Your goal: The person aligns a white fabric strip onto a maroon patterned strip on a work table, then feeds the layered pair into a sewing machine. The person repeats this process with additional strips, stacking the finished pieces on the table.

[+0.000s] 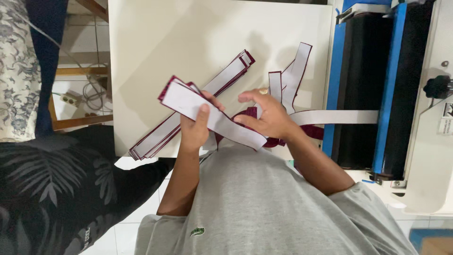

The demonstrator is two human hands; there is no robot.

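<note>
At the far left of the frame hangs a floral-patterned cloth, with a dark leaf-print fabric below it in the lower left; right of these, the white bench fills the upper middle; on it, left of centre, a stack of long white strips with maroon edges lies slanting from lower left up toward the centre. The left hand, just left of centre, is closed around a bundle of the same strips, thumb pressed on top, the bundle reaching from upper left down to the centre. The right hand, just right of centre, is half curled, its fingertips on the bundle's lower end, over loose strips lying on the bench; one strip stretches right into the blue and black roller machine at the right edge; a grey shirt fills the bottom.
</note>
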